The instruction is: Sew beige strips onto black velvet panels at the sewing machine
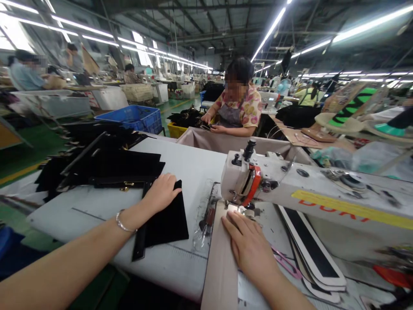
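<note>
My left hand (164, 192) is on the upper part of a black fabric panel (169, 224) with a stiff dark strip along its left edge; its fingers are bent over the panel, with the thumb to the right. My right hand (250, 241) lies flat on a long beige strip (221, 262), fingers stretched toward the needle area. The strip's far end sits at the presser foot of a sewing machine (238, 176). Behind my left hand is a pile of black panels (122, 165), one showing a gold-coloured zipper pull (127, 185).
Right of my right hand lie pink thread snips (287, 262) and stacked white-edged dark strips (312, 245) under the machine arm. A clear plastic piece (203, 224) is left of the needle. Beyond the table stand a blue crate (132, 118) and a co-worker (238, 103) handling small pieces.
</note>
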Motion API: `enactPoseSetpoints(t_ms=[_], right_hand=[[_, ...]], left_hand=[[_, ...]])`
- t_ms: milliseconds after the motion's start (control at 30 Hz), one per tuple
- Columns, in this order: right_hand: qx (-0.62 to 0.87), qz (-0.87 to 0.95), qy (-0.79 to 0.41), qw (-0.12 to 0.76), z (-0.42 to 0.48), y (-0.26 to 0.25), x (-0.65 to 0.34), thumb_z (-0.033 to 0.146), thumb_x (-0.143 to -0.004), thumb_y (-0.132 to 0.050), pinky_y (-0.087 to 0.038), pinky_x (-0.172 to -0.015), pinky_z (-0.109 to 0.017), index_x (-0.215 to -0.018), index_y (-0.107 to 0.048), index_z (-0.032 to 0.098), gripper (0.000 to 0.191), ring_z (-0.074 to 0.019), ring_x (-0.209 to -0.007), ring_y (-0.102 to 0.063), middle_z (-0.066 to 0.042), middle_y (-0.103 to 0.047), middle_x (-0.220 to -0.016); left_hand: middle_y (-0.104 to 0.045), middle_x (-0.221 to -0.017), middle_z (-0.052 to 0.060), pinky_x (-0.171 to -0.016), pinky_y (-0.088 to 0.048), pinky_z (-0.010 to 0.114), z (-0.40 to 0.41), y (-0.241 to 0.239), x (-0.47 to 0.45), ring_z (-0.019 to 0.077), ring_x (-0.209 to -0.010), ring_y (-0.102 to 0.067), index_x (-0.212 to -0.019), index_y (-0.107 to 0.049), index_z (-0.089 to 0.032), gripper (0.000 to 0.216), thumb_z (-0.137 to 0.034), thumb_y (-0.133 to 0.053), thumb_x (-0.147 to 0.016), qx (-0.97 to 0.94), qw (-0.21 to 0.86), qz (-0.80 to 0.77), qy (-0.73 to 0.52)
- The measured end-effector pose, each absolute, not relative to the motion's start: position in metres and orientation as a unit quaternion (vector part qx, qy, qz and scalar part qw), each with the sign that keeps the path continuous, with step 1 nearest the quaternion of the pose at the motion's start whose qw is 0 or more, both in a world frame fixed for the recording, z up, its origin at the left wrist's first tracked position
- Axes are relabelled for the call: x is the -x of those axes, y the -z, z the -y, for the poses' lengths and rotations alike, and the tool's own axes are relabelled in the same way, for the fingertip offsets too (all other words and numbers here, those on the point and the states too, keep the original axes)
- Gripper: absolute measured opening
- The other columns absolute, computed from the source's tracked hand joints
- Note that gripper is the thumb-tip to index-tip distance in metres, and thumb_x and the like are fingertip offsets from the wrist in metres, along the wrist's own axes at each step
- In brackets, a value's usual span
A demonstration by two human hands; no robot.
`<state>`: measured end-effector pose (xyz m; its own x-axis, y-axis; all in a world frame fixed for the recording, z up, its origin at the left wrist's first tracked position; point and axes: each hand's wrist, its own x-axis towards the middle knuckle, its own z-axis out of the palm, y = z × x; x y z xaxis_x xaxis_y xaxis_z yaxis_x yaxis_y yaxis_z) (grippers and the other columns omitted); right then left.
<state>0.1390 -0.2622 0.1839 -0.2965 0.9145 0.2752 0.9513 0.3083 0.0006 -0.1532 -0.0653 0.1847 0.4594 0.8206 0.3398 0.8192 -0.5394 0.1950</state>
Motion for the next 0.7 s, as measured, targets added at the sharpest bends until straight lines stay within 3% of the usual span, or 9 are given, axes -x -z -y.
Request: enactPoseSetpoints(t_ms=[100, 200, 267, 367, 500, 700], right_hand=[[0.585, 0.801, 0.066, 0.115, 0.264, -0.189, -0.137, 0.012, -0.093, -0.045, -0.038, -0.103, -0.044, -0.144, -0.048, 0.026, 0.053, -0.0261, -0.128, -0.049, -0.006, -0.049, -0.149], [0.586, 0.801, 0.053, 0.114, 0.264, -0.194, -0.135, 0.013, -0.093, -0.046, -0.038, -0.102, -0.044, -0.143, -0.048, 0.025, 0.052, -0.0263, -0.129, -0.048, -0.006, -0.049, -0.149], [0.587, 0.801, 0.047, 0.114, 0.264, -0.196, -0.135, 0.013, -0.094, -0.046, -0.038, -0.101, -0.044, -0.143, -0.048, 0.025, 0.051, -0.0264, -0.13, -0.047, -0.007, -0.049, -0.149], [0.591, 0.796, 0.044, 0.123, 0.264, -0.196, -0.133, 0.012, -0.093, -0.045, -0.037, -0.101, -0.043, -0.146, -0.044, 0.021, 0.053, -0.0261, -0.128, -0.048, -0.008, -0.048, -0.15], [0.599, 0.79, 0.042, 0.129, 0.264, -0.195, -0.133, 0.01, -0.093, -0.043, -0.038, -0.099, -0.043, -0.149, -0.038, 0.012, 0.056, -0.0262, -0.123, -0.051, -0.012, -0.05, -0.147], [0.601, 0.79, 0.03, 0.114, 0.264, -0.196, -0.133, 0.011, -0.092, -0.043, -0.039, -0.096, -0.044, -0.151, -0.036, 0.013, 0.059, -0.0276, -0.122, -0.05, -0.012, -0.048, -0.149]], left_hand=[[-0.06, -0.105, 0.009, -0.095, -0.047, 0.038, 0.075, -0.192, 0.151, 0.0239, -0.1, -0.058, -0.108, -0.057, -0.017, 0.025, -0.035, -0.041, -0.101, -0.878, 0.07, -0.425, -0.207], [-0.06, -0.106, 0.007, -0.1, -0.045, 0.037, 0.096, -0.206, 0.129, 0.0207, -0.105, -0.058, -0.112, -0.061, -0.018, 0.034, -0.026, -0.03, -0.102, -0.897, 0.192, -0.331, -0.22], [-0.063, -0.105, 0.006, -0.097, -0.047, 0.036, 0.111, -0.212, 0.105, 0.0202, -0.103, -0.06, -0.109, -0.065, -0.019, 0.028, -0.023, -0.039, -0.098, -0.892, 0.267, -0.293, -0.216], [-0.069, -0.093, 0.004, -0.081, -0.052, 0.031, 0.124, -0.211, 0.066, 0.019, -0.086, -0.065, -0.097, -0.067, -0.018, 0.014, -0.021, -0.058, -0.087, -0.858, 0.347, -0.31, -0.216], [-0.07, -0.081, 0.002, -0.068, -0.051, 0.027, 0.125, -0.204, 0.037, 0.018, -0.075, -0.066, -0.083, -0.068, -0.018, 0.007, -0.017, -0.061, -0.082, -0.859, 0.334, -0.323, -0.216], [-0.073, -0.083, 0.004, -0.074, -0.052, 0.029, 0.121, -0.209, 0.029, 0.0211, -0.078, -0.068, -0.084, -0.071, -0.018, 0.014, -0.016, -0.058, -0.082, -0.875, 0.306, -0.311, -0.209]])
